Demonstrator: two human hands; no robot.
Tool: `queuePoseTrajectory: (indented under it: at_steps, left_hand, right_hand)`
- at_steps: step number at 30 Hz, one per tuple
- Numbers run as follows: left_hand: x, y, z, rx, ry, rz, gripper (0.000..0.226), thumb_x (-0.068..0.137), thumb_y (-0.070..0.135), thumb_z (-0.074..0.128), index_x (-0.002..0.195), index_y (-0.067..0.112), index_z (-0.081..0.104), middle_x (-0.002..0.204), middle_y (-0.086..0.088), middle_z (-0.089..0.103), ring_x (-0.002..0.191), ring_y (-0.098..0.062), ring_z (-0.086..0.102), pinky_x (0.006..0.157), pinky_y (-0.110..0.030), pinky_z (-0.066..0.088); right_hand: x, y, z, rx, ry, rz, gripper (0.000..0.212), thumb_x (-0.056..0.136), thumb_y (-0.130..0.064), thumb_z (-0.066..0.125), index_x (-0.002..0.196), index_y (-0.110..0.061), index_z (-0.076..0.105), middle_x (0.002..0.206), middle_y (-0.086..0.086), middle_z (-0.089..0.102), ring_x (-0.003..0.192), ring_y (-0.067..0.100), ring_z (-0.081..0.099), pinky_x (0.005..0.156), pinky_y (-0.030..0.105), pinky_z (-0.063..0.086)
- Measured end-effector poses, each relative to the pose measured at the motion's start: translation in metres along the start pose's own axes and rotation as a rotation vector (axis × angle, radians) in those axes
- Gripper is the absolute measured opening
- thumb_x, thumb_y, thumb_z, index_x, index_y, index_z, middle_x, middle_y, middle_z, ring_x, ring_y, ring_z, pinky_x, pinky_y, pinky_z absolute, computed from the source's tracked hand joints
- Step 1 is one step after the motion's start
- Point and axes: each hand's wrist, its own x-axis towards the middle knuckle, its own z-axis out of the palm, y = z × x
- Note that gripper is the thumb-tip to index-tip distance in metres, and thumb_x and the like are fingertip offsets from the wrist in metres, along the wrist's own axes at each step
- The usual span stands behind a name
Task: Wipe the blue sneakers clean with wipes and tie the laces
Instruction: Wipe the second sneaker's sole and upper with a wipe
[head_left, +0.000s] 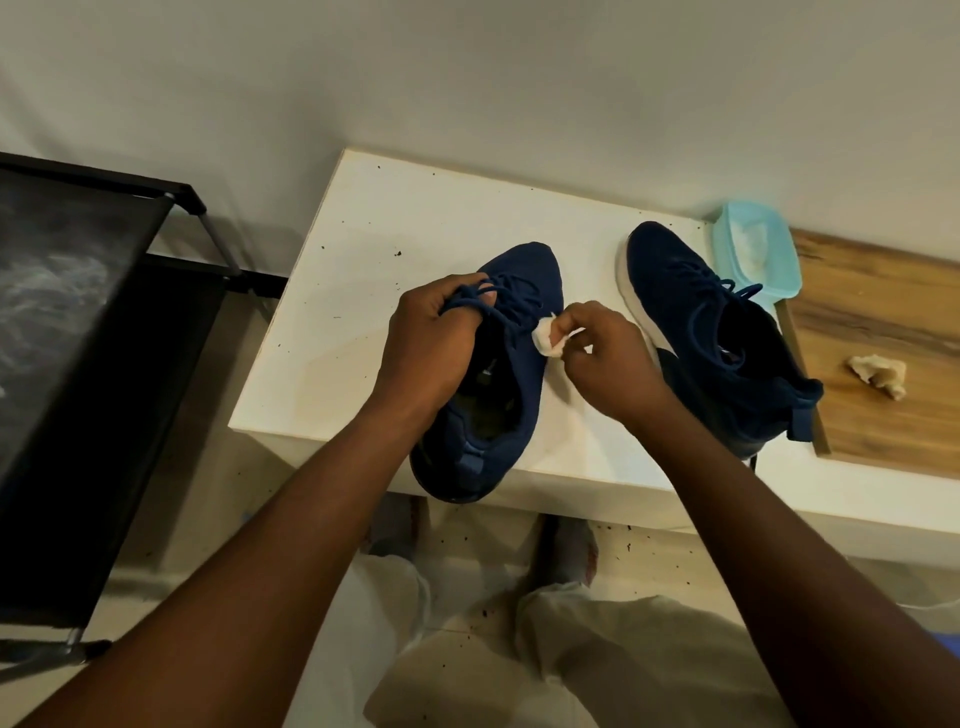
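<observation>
Two dark blue sneakers stand on a white table (374, 244). The nearer sneaker (511, 384) sits in front of me, its heel hanging over the table's front edge. My left hand (431, 343) grips its gathered blue laces (480, 301) over the tongue. My right hand (602, 358) pinches a small crumpled white wipe (545, 340) against the right side of that sneaker. The second sneaker (711, 322), with a white sole, stands to the right with its laces loose.
A pale blue wipes tub (753, 249) stands behind the second sneaker. A used, soiled wipe (878, 374) lies on a wooden board (883, 312) at the right. A black rack (78, 312) stands to the left. Dark crumbs speckle the table and floor.
</observation>
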Motion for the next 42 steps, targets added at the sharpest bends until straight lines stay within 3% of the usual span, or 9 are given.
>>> queuePoseTrajectory:
  at_steps: [6,12,18,23,26,29,35,40,42]
  left_hand:
    - [0.001,0.000,-0.001,0.003,0.005,0.016,0.028,0.096,0.010,0.059,0.114,0.023,0.076,0.110,0.009,0.075,0.106,-0.008,0.069,0.101,-0.035,0.054]
    - [0.003,-0.002,0.000,0.009,0.000,-0.021,0.025,0.098,0.014,0.061,0.114,0.026,0.077,0.109,0.009,0.076,0.105,-0.011,0.070,0.098,-0.038,0.057]
    - [0.002,-0.002,0.000,-0.001,0.013,-0.002,0.027,0.096,0.013,0.060,0.114,0.024,0.076,0.110,0.009,0.076,0.105,-0.011,0.070,0.100,-0.039,0.056]
    - [0.001,-0.001,0.000,-0.007,-0.001,-0.017,0.020,0.098,0.022,0.063,0.110,0.028,0.077,0.108,0.009,0.076,0.105,-0.013,0.071,0.098,-0.041,0.056]
    - [0.000,0.001,0.000,-0.022,0.008,-0.016,0.019,0.099,0.022,0.062,0.110,0.028,0.077,0.106,0.010,0.076,0.104,-0.011,0.071,0.098,-0.039,0.057]
    - [0.001,0.001,-0.001,-0.022,0.021,-0.012,0.023,0.099,0.015,0.060,0.113,0.025,0.076,0.107,0.010,0.075,0.102,-0.010,0.071,0.097,-0.037,0.057]
    - [0.000,0.001,-0.001,0.000,0.022,-0.017,0.023,0.098,0.018,0.060,0.111,0.027,0.077,0.106,0.009,0.076,0.103,-0.013,0.071,0.097,-0.041,0.057]
    - [-0.001,0.004,-0.001,-0.006,0.028,-0.014,0.025,0.099,0.015,0.060,0.102,0.035,0.075,0.100,0.014,0.076,0.097,-0.008,0.071,0.094,-0.037,0.059]
    - [-0.001,0.004,-0.001,-0.014,0.021,-0.016,0.025,0.098,0.015,0.060,0.102,0.034,0.076,0.101,0.013,0.076,0.099,-0.009,0.072,0.096,-0.038,0.058]
  right_hand:
    - [-0.017,-0.030,-0.010,0.172,-0.388,-0.214,0.037,0.084,0.011,0.059,0.084,-0.024,0.071,0.092,-0.012,0.066,0.086,0.013,0.062,0.074,0.020,0.052]
    - [0.009,0.005,0.001,-0.040,0.136,0.022,0.029,0.085,0.007,0.058,0.086,-0.019,0.070,0.105,-0.002,0.068,0.095,0.020,0.067,0.083,0.028,0.052]
    - [-0.013,-0.030,-0.014,0.237,-0.379,-0.133,0.028,0.083,0.009,0.067,0.084,-0.016,0.078,0.083,-0.011,0.073,0.079,0.004,0.067,0.075,0.020,0.055]
    - [0.005,-0.002,-0.010,-0.001,0.030,0.011,0.025,0.087,0.003,0.062,0.089,-0.020,0.073,0.105,0.000,0.071,0.092,0.017,0.068,0.088,0.034,0.055]
    - [-0.002,-0.006,-0.013,0.074,-0.109,0.036,0.019,0.091,-0.007,0.067,0.105,-0.017,0.073,0.114,-0.005,0.069,0.095,0.009,0.066,0.090,0.028,0.054]
    - [-0.016,-0.020,-0.018,0.193,-0.346,-0.078,0.012,0.090,-0.014,0.073,0.098,-0.020,0.078,0.100,-0.011,0.073,0.090,0.006,0.066,0.083,0.015,0.052]
    - [0.001,-0.006,-0.007,-0.025,-0.108,0.042,0.027,0.091,-0.041,0.068,0.113,-0.025,0.065,0.119,-0.011,0.062,0.107,0.009,0.059,0.085,0.023,0.042]
    - [-0.014,-0.026,-0.018,0.145,-0.376,-0.031,0.015,0.090,-0.041,0.069,0.096,-0.029,0.076,0.101,-0.017,0.069,0.097,0.000,0.062,0.081,0.018,0.047]
    - [-0.013,-0.024,-0.018,0.133,-0.348,-0.062,0.016,0.092,-0.039,0.069,0.099,-0.028,0.077,0.103,-0.016,0.070,0.099,0.002,0.062,0.084,0.019,0.049]
